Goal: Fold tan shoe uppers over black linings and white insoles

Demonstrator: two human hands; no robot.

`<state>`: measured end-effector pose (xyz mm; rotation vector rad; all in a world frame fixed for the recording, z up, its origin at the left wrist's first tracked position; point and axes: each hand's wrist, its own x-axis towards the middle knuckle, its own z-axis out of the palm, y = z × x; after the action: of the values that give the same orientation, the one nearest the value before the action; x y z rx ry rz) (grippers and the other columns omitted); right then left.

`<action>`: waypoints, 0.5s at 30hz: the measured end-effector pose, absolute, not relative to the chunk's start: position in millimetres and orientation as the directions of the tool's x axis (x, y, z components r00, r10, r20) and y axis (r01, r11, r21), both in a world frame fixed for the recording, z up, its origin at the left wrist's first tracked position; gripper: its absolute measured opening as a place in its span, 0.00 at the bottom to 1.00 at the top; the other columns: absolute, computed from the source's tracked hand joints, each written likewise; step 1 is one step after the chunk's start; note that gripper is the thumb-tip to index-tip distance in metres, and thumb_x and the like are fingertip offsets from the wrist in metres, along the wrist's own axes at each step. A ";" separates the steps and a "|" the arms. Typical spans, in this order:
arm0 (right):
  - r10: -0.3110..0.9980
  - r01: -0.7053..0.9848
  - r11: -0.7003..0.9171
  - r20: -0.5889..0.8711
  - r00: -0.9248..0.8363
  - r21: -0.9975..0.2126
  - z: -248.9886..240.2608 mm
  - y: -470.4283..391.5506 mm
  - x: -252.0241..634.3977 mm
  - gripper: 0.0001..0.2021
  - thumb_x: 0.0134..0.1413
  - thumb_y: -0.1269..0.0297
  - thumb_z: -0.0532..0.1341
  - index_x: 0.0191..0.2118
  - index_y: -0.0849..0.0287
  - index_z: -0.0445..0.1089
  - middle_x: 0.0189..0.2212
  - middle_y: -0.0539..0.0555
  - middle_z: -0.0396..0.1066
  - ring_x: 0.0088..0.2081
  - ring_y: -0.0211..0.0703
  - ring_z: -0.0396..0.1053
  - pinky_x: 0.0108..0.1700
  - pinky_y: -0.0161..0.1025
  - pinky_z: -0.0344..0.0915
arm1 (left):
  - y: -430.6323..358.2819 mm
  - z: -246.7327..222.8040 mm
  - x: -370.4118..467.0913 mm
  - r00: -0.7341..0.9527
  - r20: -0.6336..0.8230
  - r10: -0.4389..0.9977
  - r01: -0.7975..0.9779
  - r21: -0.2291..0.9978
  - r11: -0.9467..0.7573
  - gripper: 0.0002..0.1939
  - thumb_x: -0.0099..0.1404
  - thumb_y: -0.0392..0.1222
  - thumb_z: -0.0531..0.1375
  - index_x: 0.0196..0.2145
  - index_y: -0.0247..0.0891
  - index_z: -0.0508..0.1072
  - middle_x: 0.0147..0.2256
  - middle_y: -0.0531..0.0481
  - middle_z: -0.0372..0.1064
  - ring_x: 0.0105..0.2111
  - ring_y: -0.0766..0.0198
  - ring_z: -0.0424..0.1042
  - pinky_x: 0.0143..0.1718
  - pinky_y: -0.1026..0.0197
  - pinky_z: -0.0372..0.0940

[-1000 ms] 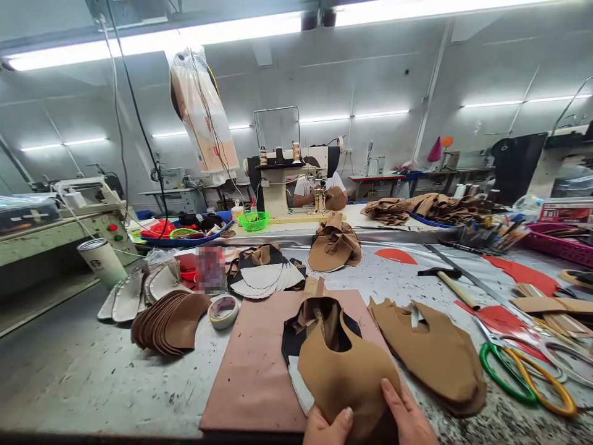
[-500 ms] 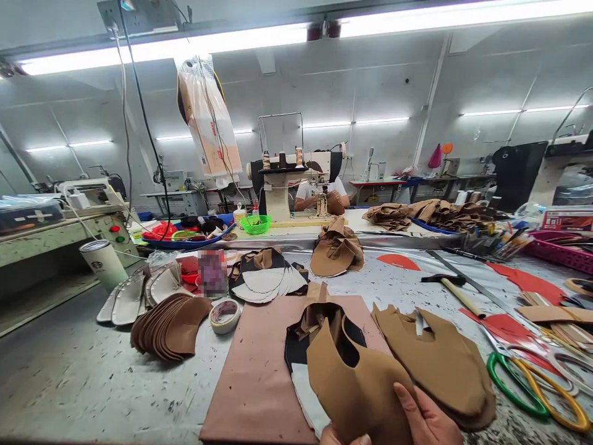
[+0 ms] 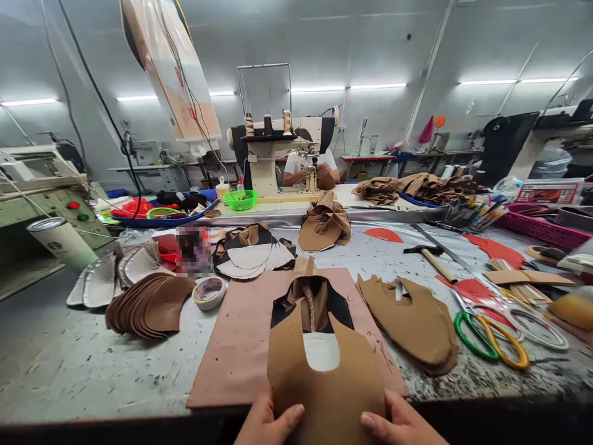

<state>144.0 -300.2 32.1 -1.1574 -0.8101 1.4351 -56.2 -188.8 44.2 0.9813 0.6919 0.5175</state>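
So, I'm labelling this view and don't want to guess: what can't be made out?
Head view: most fingers of the left hand and right hand, hidden under the tan piece.
Head view: the tan piece's near end, cut off by the bottom edge.
Head view: the item by the tape roll, pixelated.
Head view: the tape roll's lettering, too small.

On the tumbler (image 3: 65, 244) at the left, small dark lettering looks like STARBUCKS, but it is too small to be sure. Red print on the hanging plastic bag (image 3: 178, 86), tape roll (image 3: 209, 302) and far-right red-and-white box (image 3: 549, 192) cannot be read.
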 end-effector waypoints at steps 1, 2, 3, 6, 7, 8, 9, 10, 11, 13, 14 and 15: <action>0.979 -0.206 -0.184 -0.198 0.046 -0.961 37.4 -298.5 145.6 0.28 0.45 0.43 0.61 0.47 0.58 0.70 0.43 0.61 0.72 0.45 0.57 0.69 0.47 0.50 0.64 | -186.5 46.5 -57.6 0.659 -0.280 0.698 -0.031 0.917 0.398 0.24 0.49 0.52 0.68 0.41 0.36 0.75 0.41 0.40 0.75 0.44 0.45 0.71 0.47 0.48 0.63; 0.985 -0.060 -0.152 -0.156 0.077 -0.987 42.6 -294.8 148.3 0.25 0.48 0.45 0.60 0.47 0.58 0.70 0.44 0.61 0.71 0.47 0.57 0.68 0.49 0.50 0.63 | -183.1 49.1 -57.5 0.647 -0.254 0.719 0.041 0.953 0.300 0.22 0.51 0.51 0.66 0.40 0.37 0.75 0.40 0.41 0.75 0.44 0.46 0.71 0.47 0.50 0.64; 0.987 0.110 -0.118 -0.104 0.123 -0.987 47.1 -289.5 152.2 0.23 0.50 0.48 0.59 0.47 0.58 0.71 0.45 0.62 0.71 0.48 0.57 0.66 0.51 0.50 0.62 | -178.4 52.1 -55.9 0.639 -0.218 0.737 0.127 0.976 0.178 0.18 0.53 0.50 0.65 0.39 0.37 0.76 0.39 0.42 0.75 0.42 0.47 0.71 0.45 0.52 0.64; 0.978 0.492 -0.100 0.005 0.207 -0.865 54.6 -267.7 167.4 0.18 0.48 0.56 0.61 0.44 0.60 0.73 0.47 0.63 0.68 0.51 0.58 0.63 0.53 0.48 0.58 | -158.1 61.9 -45.5 0.637 -0.106 0.763 0.398 0.893 -0.208 0.09 0.57 0.43 0.60 0.31 0.37 0.77 0.32 0.44 0.76 0.34 0.51 0.73 0.37 0.57 0.65; 0.981 0.545 -0.105 0.005 0.196 -0.832 55.0 -260.1 172.6 0.17 0.47 0.59 0.62 0.43 0.60 0.74 0.47 0.63 0.68 0.50 0.57 0.63 0.52 0.47 0.59 | -150.4 64.7 -41.3 0.644 -0.081 0.761 0.447 0.847 -0.288 0.08 0.56 0.41 0.59 0.30 0.38 0.77 0.31 0.45 0.76 0.32 0.52 0.73 0.36 0.58 0.64; 0.985 0.570 -0.103 -0.003 0.174 -0.815 54.8 -252.9 177.3 0.15 0.46 0.60 0.62 0.41 0.60 0.74 0.46 0.62 0.69 0.48 0.56 0.65 0.51 0.46 0.61 | -143.0 67.0 -37.3 0.651 -0.064 0.757 0.475 0.812 -0.340 0.07 0.56 0.40 0.59 0.30 0.39 0.77 0.31 0.46 0.76 0.32 0.52 0.72 0.35 0.58 0.64; 0.989 0.579 -0.096 -0.013 0.145 -0.810 54.2 -246.5 181.3 0.14 0.45 0.62 0.63 0.40 0.59 0.75 0.44 0.60 0.70 0.47 0.55 0.66 0.49 0.45 0.62 | -136.1 68.7 -33.6 0.655 -0.050 0.754 0.487 0.791 -0.370 0.07 0.55 0.39 0.59 0.31 0.40 0.76 0.32 0.47 0.76 0.33 0.52 0.72 0.35 0.59 0.63; 0.993 0.580 -0.087 -0.020 0.120 -0.810 53.4 -241.0 184.6 0.13 0.45 0.63 0.63 0.39 0.59 0.75 0.44 0.59 0.71 0.46 0.54 0.66 0.48 0.44 0.62 | -130.2 69.8 -30.6 0.664 -0.045 0.747 0.487 0.783 -0.386 0.08 0.54 0.38 0.59 0.32 0.41 0.76 0.34 0.47 0.76 0.35 0.52 0.71 0.37 0.59 0.62; 0.994 0.576 -0.085 -0.028 0.107 -0.813 52.8 -236.6 187.2 0.13 0.44 0.63 0.64 0.39 0.58 0.75 0.43 0.58 0.71 0.45 0.54 0.67 0.47 0.43 0.63 | -125.1 70.1 -28.2 0.673 -0.045 0.738 0.483 0.782 -0.393 0.09 0.53 0.37 0.59 0.33 0.42 0.76 0.35 0.48 0.76 0.37 0.52 0.71 0.38 0.60 0.61; 0.993 0.561 -0.101 -0.050 0.106 -0.821 52.0 -230.9 190.4 0.13 0.43 0.63 0.65 0.38 0.58 0.75 0.42 0.57 0.72 0.44 0.54 0.68 0.45 0.42 0.64 | -117.8 68.9 -25.4 0.689 -0.057 0.722 0.488 0.774 -0.405 0.09 0.53 0.37 0.59 0.33 0.43 0.76 0.35 0.50 0.76 0.37 0.53 0.71 0.38 0.60 0.60; 0.992 0.552 -0.115 -0.062 0.114 -0.826 51.9 -229.3 191.2 0.13 0.42 0.63 0.65 0.37 0.58 0.75 0.41 0.57 0.73 0.43 0.54 0.68 0.43 0.42 0.65 | -115.2 67.5 -24.9 0.694 -0.067 0.717 0.492 0.771 -0.404 0.09 0.53 0.37 0.59 0.34 0.43 0.76 0.36 0.50 0.76 0.37 0.53 0.71 0.38 0.61 0.60; 0.990 0.543 -0.128 -0.074 0.122 -0.830 51.9 -228.3 191.6 0.12 0.41 0.63 0.66 0.36 0.58 0.76 0.40 0.56 0.74 0.42 0.54 0.69 0.41 0.41 0.66 | -113.1 65.8 -24.6 0.695 -0.079 0.715 0.500 0.768 -0.400 0.09 0.53 0.37 0.59 0.34 0.43 0.75 0.36 0.50 0.76 0.37 0.53 0.71 0.37 0.61 0.60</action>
<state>191.6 -228.3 51.9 -1.7543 -1.4912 0.8802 -24.6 -113.1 65.8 2.0842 0.9270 0.3343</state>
